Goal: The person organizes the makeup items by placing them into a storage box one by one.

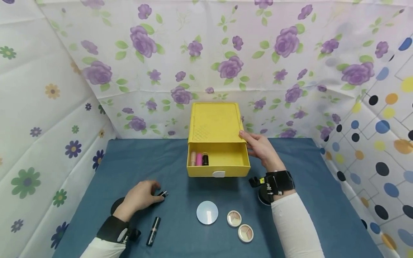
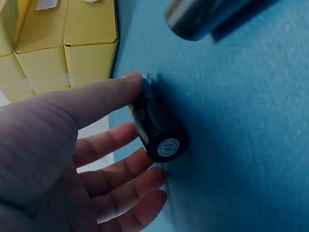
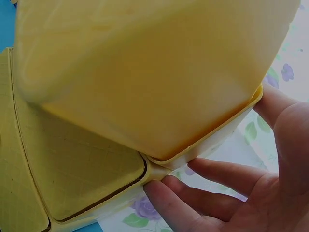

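Note:
My left hand (image 1: 142, 195) pinches a black cosmetic tube (image 2: 157, 123) just above the blue cloth, its thumb on one side and fingers behind. A round label shows on the tube's end in the left wrist view; the head view shows a silvery tip. My right hand (image 1: 262, 148) grips the front right edge of a yellow drawer box (image 1: 215, 122), thumb on the top edge and fingers along the side. The box's top drawer (image 1: 226, 154) is pulled out. Standing at its left are a beige tube (image 1: 193, 158), a pink tube (image 1: 199, 159) and a black tube (image 1: 205, 159).
Another dark tube (image 1: 153, 231) lies near the left wrist. A pale blue round compact (image 1: 207, 213) and two round three-colour palettes (image 1: 233, 218) are in front of the box. Dark round items sit partly hidden under both wrists. Patterned cloth walls surround the blue cloth (image 1: 180, 236).

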A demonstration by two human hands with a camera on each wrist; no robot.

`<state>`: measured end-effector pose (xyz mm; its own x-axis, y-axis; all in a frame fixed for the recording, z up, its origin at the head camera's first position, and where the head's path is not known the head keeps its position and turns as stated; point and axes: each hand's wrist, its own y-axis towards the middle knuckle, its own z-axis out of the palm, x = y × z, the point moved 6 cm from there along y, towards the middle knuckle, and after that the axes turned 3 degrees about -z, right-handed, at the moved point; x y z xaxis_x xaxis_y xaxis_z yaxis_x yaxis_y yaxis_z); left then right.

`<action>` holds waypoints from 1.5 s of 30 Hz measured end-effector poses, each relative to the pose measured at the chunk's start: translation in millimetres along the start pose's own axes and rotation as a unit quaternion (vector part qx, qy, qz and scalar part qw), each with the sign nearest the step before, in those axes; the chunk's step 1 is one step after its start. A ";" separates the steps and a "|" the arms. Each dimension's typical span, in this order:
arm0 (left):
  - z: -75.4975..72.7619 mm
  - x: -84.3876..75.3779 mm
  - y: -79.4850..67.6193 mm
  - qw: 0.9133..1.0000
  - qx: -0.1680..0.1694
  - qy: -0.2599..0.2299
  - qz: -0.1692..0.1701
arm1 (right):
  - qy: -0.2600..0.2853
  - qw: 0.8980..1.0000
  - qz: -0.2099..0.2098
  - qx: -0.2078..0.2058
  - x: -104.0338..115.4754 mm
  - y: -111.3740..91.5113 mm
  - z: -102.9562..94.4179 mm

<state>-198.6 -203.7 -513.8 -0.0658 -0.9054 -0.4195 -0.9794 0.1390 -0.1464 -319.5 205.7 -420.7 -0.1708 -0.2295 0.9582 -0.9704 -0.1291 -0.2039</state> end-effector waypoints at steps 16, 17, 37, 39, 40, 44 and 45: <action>10.4 -0.2 1.3 1.000 -0.010 -0.001 -0.019 | -0.003 1.000 0.012 0.000 2.2 1.0 3.9; 10.0 -0.3 1.6 1.000 -0.011 0.000 -0.017 | -0.003 1.000 0.011 0.000 2.2 1.1 3.7; -9.9 -5.4 7.4 0.998 -0.009 -0.066 0.005 | 0.005 1.000 0.011 -0.002 -0.6 -0.5 1.3; -16.3 -10.0 7.9 0.997 -0.016 -0.070 0.015 | 0.004 1.000 0.012 -0.002 -0.9 -0.5 1.2; -19.9 -12.7 8.1 0.997 -0.022 -0.072 0.020 | 0.003 1.000 0.011 -0.002 -1.0 -0.5 1.1; -35.1 -24.9 9.2 0.994 -0.050 -0.089 0.039 | 0.002 1.000 0.008 -0.003 -0.5 -0.6 0.6; -39.1 -28.6 9.4 0.993 -0.056 -0.094 0.043 | 0.002 1.000 0.007 -0.003 -0.3 -0.7 0.6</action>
<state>-213.4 -192.1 -468.1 -0.1238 -0.7995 -0.5877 -0.9875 0.1575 -0.0063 -318.7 205.3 -421.0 -0.1845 -0.2280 0.9560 -0.9692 -0.1193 -0.2155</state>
